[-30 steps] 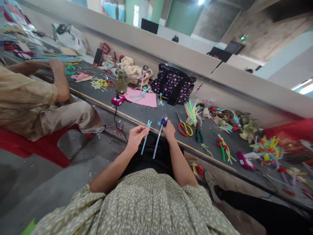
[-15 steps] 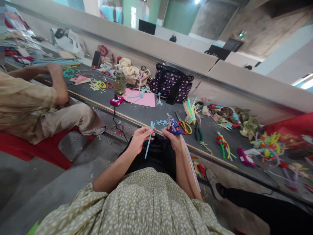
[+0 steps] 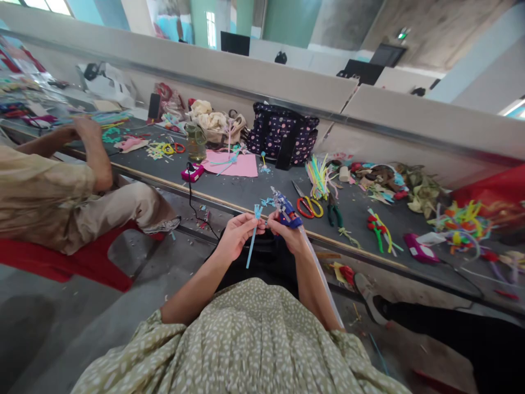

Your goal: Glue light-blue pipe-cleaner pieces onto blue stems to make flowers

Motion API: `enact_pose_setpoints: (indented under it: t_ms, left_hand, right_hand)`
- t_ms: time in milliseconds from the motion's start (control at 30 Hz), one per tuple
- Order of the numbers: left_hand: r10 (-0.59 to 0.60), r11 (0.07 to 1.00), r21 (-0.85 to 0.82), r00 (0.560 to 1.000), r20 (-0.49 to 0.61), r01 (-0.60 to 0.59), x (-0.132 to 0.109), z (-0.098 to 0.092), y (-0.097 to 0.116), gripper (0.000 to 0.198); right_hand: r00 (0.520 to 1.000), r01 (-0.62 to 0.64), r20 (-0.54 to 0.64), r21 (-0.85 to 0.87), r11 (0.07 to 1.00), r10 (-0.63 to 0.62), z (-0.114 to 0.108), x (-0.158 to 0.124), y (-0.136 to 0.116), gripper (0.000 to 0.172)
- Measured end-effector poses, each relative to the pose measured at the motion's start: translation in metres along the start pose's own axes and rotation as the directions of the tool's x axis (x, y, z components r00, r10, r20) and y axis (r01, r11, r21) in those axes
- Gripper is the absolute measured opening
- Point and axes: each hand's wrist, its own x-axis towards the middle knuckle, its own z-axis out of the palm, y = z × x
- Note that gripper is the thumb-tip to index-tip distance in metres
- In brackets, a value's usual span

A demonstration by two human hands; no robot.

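Above my lap, my left hand (image 3: 235, 238) pinches a light blue pipe-cleaner stem (image 3: 251, 249) with short blue pieces fanned at its top; the stem points down. Close by on the right, my right hand (image 3: 290, 234) is closed around a blue hot glue gun (image 3: 289, 212), its nozzle tilted up and away. A long clear glue stick (image 3: 318, 268) runs back from the gun along my forearm. My right thumb and finger also seem to hold a small blue piece close to the stem. Short blue pieces (image 3: 268, 202) lie on the table past my hands.
Red-and-yellow scissors (image 3: 307, 203), green-handled pliers (image 3: 335, 213) and a bundle of pastel pipe cleaners (image 3: 320, 178) lie to the right. Behind are pink paper (image 3: 235, 166), a bottle (image 3: 196, 143) and a dotted bag (image 3: 283, 134). A co-worker (image 3: 49, 186) sits at left.
My right hand has come nearer to the left, its fingertips now beside the blue stem. The top of the stem shows more spread pieces. The camera view has shifted slightly.
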Motion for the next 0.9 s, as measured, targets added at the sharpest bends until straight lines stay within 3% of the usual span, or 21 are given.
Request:
enact_pose_setpoints:
  t_ms: [267,433,600,900]
  left_hand:
    - [0.072,0.997,-0.026,0.995,-0.065,-0.074,-0.003,0.005,0.007,0.019]
    - [0.101,0.995,-0.021,0.993,-0.065,-0.102,-0.005,0.008,0.009,0.02]
    - [0.088,0.995,-0.032,0.994,-0.059,-0.09,-0.005,0.008,0.007,0.018]
    - [0.025,0.997,0.07,0.998,-0.05,-0.021,-0.008,0.008,0.005,0.021]
  right_hand:
    - [0.95,0.002,-0.312,0.104,0.995,0.031,0.0,0.0,0.003,0.034]
    - [0.965,0.07,-0.256,0.037,0.997,-0.058,0.007,-0.004,-0.003,0.026]
    - [0.984,0.047,-0.173,0.04,0.998,-0.039,0.016,-0.007,-0.008,0.025]
    - [0.968,0.104,-0.236,0.085,0.991,-0.082,0.018,-0.009,-0.009,0.03]
